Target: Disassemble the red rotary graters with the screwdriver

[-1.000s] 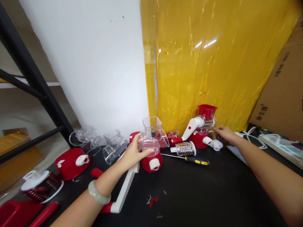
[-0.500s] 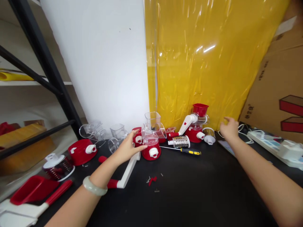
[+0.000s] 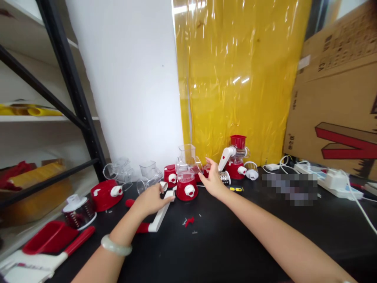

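Grinder body (landmark): a red plastic base with a clear plastic housing (image 3: 186, 175) and square chute is seen upright on the black tabletop (image 3: 224, 243); its long axis is vertical.
Housing tube: its clear open end is turned toward the right hand.
White crank: a white plastic crank arm with a red grip (image 3: 160, 214) is laid flat, left of the grinder body and toward the person. Its long axis is slanted, the upper end placed just beside the base, the red grip farther off to the left and nearer the person.
Left hand (image 3: 150, 201): placed left of the grinder body, over the crank's upper end. Thumb and forefinger are held apart; the other fingers are partly hidden, and whether the crank is gripped cannot be told.
Right hand (image 3: 214, 182): placed just right of the grinder body, fingers spread apart, nothing gripped. By this hand the housing is more closely approached; by the left, the crank.
Grater drum: a perforated silver metal cylinder (image 3: 225, 178) is partly hidden behind the right hand, right of the grinder body.
Screwdriver: a black-and-yellow handle (image 3: 236, 189) is noted farther right.
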`<action>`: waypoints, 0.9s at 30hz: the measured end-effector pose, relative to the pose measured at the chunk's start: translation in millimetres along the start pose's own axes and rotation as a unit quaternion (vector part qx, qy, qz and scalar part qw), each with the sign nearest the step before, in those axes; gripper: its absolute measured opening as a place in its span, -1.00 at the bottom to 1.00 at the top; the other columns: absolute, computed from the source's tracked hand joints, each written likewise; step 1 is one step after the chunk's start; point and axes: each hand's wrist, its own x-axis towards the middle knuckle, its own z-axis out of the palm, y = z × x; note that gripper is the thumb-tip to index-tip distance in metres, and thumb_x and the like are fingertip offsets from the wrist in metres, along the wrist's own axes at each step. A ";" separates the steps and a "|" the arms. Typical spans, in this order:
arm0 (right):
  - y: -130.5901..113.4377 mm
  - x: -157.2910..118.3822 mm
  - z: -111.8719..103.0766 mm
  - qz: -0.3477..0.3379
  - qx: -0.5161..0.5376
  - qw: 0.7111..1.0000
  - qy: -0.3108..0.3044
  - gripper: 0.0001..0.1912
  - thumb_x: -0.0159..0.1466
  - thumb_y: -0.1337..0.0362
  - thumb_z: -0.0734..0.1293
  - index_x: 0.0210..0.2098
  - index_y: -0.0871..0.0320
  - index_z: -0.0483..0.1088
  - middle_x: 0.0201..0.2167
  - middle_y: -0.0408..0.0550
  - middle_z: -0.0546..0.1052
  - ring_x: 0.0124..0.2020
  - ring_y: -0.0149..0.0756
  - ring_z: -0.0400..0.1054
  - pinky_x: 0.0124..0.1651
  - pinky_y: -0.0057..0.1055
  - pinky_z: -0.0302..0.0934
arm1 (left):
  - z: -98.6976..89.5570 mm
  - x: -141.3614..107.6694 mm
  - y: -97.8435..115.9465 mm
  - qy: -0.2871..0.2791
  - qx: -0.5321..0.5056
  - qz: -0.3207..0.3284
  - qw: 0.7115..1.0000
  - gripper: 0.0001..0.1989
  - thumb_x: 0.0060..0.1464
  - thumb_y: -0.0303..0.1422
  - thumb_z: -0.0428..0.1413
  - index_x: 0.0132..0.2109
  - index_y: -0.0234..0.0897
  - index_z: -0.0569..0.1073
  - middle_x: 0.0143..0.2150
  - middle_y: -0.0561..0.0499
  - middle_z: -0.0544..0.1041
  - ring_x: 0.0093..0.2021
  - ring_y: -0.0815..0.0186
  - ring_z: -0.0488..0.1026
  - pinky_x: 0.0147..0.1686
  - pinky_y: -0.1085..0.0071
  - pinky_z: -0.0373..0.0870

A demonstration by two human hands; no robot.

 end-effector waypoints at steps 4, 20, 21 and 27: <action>26.5 -8.2 1.4 0.054 0.057 0.997 0.003 -0.34 0.20 0.20 0.30 0.22 0.14 0.01 0.13 0.19 0.22 0.16 -0.06 0.21 0.16 0.00 0.24 | 7.4 -4.8 3.8 -0.037 0.006 0.006 0.999 -0.47 -0.12 0.09 0.17 -0.18 -0.24 0.38 -0.26 -0.13 0.57 -0.26 0.01 0.54 -0.37 0.28 0.29; -69.2 99.6 16.4 0.066 0.044 0.994 -0.074 0.14 -0.12 -0.18 0.51 0.28 0.13 0.00 0.21 0.29 0.31 0.23 0.10 0.22 0.21 0.07 0.15 | 29.7 56.5 42.8 0.047 -0.376 0.099 0.920 -0.03 -0.38 -0.21 0.45 0.18 -0.29 0.19 0.21 -0.34 0.38 0.23 -0.09 0.34 0.24 -0.07 0.21; -69.2 100.7 19.8 0.079 0.040 0.994 -0.068 0.13 -0.12 -0.18 0.51 0.27 0.14 0.02 0.16 0.29 0.37 0.19 0.10 0.28 0.17 0.06 0.18 | 32.2 60.8 42.9 0.041 -0.385 0.096 0.917 -0.03 -0.40 -0.22 0.46 0.17 -0.29 0.21 0.20 -0.33 0.40 0.22 -0.09 0.36 0.24 -0.07 0.22; -51.9 93.4 30.1 0.105 0.065 0.992 0.000 -0.05 -0.08 -0.11 0.51 0.18 0.09 0.13 -0.05 0.13 0.51 -0.05 -0.02 0.45 0.02 -0.03 0.29 | 47.8 68.7 26.4 -0.027 -0.452 0.110 0.885 -0.19 -0.27 -0.22 0.43 0.13 -0.29 0.30 0.17 -0.27 0.46 0.16 0.02 0.44 0.20 0.05 0.31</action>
